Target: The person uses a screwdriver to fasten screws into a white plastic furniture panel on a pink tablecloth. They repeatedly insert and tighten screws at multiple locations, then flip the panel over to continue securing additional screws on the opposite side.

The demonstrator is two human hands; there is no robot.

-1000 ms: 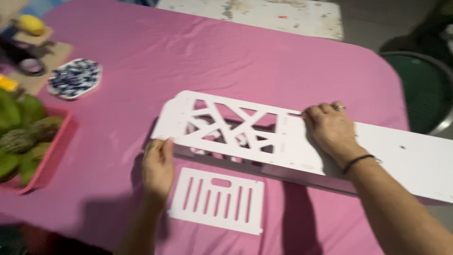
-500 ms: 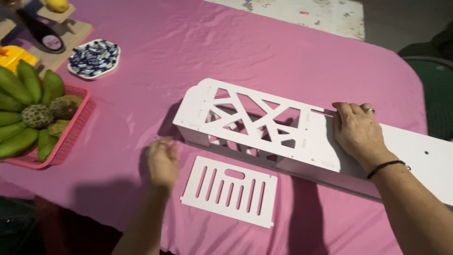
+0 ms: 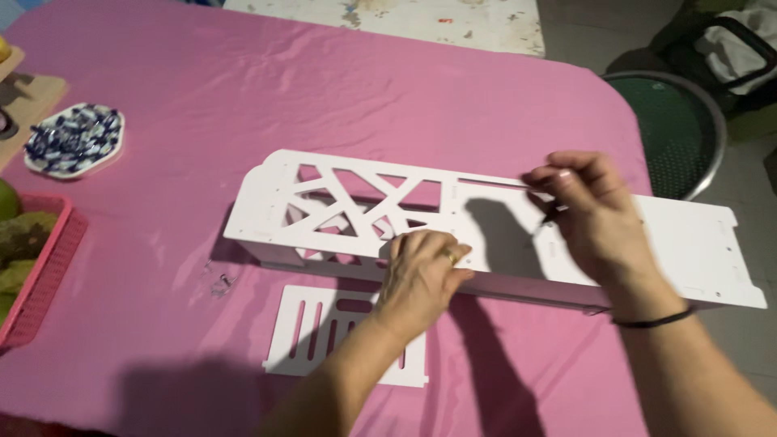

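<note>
On the pink tablecloth [image 3: 243,89], my left hand [image 3: 421,271] lies flat, fingers together, pressing on the long white cut-out panel [image 3: 340,206] stretching from nine to three o'clock. At two o'clock my right hand [image 3: 595,210] hovers over that panel, fingertips pinched on something small and dark that I cannot make out. At six o'clock lies a slotted white panel [image 3: 316,332]; at ten, a blue-patterned dish [image 3: 73,139].

Left hand [image 3: 421,275]: ring. Right hand [image 3: 595,210]: black wristband. Forearms bare.
</note>
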